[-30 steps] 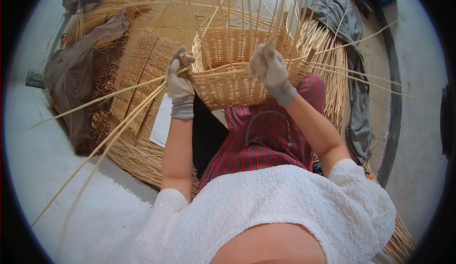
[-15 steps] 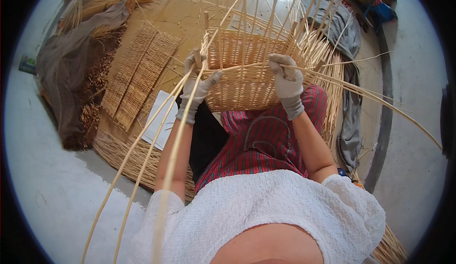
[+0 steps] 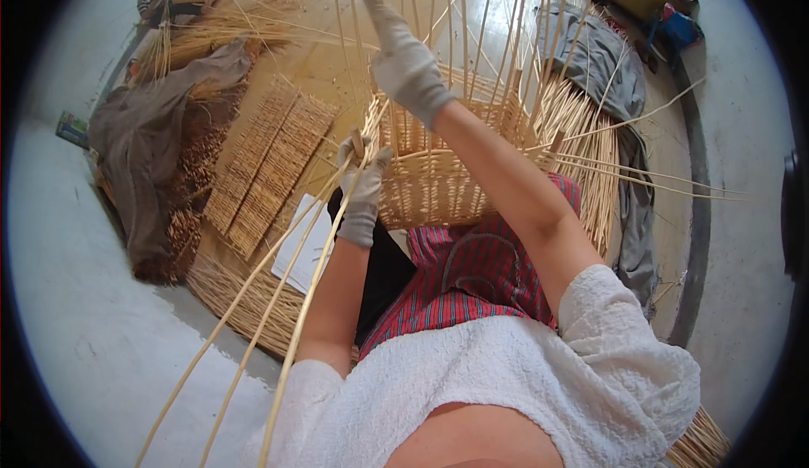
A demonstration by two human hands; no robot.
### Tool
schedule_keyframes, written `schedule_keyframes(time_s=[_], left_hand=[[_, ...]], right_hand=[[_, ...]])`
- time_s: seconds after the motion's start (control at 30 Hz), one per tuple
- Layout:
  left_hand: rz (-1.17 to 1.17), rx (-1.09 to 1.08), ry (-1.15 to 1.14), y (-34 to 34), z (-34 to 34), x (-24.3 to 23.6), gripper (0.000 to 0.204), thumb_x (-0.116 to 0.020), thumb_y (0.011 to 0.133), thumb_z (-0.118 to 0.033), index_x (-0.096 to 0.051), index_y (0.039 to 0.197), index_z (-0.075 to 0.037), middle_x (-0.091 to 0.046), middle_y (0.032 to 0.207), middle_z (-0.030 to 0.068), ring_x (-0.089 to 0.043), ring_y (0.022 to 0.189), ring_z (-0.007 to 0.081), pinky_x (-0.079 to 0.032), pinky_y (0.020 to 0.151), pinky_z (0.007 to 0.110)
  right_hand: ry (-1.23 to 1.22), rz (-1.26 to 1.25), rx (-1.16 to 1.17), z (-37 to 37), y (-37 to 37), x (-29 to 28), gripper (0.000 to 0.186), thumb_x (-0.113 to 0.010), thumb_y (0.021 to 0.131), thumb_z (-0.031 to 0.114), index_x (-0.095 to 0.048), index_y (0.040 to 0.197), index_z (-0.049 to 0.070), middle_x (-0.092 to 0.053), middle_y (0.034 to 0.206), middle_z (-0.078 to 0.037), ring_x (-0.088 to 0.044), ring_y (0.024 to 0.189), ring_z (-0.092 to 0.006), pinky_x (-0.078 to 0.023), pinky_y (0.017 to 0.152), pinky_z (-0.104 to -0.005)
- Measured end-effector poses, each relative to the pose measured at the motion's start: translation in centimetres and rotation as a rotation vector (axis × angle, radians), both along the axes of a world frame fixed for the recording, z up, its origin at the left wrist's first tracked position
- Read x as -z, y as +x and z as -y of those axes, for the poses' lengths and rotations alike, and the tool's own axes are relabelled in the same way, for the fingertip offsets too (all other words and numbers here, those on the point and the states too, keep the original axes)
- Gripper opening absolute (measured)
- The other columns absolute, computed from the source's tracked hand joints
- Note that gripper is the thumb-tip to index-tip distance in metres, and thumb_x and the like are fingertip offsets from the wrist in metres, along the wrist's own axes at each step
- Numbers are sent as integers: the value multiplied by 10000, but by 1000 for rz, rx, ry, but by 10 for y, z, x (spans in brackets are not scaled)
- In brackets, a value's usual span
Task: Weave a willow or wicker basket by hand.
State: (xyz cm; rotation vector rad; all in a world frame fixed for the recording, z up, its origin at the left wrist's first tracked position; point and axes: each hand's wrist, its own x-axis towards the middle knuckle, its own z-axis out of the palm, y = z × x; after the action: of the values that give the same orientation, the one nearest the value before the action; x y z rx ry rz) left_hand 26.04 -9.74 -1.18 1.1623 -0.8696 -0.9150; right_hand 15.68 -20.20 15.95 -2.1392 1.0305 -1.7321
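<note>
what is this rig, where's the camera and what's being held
No machine: just a left hand and a right hand, both in pale gloves. The pictures come from one wide fisheye camera worn on the head, looking down. The left hand holds the near left corner of a wicker basket above a striped red cloth; long pale rods trail toward the camera. The right hand is up beside the basket's upright stakes; whether it grips one is unclear. Woven mats lie to the left, a rod bundle to the right.
</note>
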Motion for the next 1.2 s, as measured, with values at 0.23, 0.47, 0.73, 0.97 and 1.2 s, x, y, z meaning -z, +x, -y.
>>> schedule_keyframes(time_s=[0.23,0.47,0.73,0.97,1.2], left_hand=[[-91,-144,142,1,6,22,298,-748,834,-176,-668,1052,12,-653,965,55,-599,853,150,-502,784,291],[341,9,-287,-57,-43,-37,293,-470,975,-10,-467,1268,-8,-622,1114,133,-630,935,147,-528,836,287],[362,334,139,-73,20,-22,216,-600,989,-236,-592,1034,-24,-612,813,18,-492,721,96,-456,691,265],[392,367,233,-68,18,-35,197,-673,946,-204,-614,1040,-42,-640,866,17,-525,651,95,-469,608,254],[89,299,354,-75,17,-49,284,-814,824,-235,-624,940,-59,-665,813,52,-469,434,64,-381,333,237]], right_hand=[[288,710,-326,-94,-145,160,399,-412,1043,141,-317,1430,113,-620,837,-65,-673,793,-190,-581,754,-388],[500,677,-378,-94,-149,128,304,-429,1061,205,-439,1342,90,-589,831,-73,-648,797,-193,-566,767,-343],[-128,-391,181,-24,-119,47,525,-536,957,37,-361,1443,134,-601,1154,-109,-677,850,-152,-560,724,-295],[138,446,-349,-72,-193,112,524,-462,1010,95,-291,1495,194,-636,1065,-87,-649,801,-153,-573,665,-326],[643,878,-163,-127,-195,141,244,-460,1052,285,-511,1197,95,-666,904,-90,-674,721,-178,-520,550,-251]])
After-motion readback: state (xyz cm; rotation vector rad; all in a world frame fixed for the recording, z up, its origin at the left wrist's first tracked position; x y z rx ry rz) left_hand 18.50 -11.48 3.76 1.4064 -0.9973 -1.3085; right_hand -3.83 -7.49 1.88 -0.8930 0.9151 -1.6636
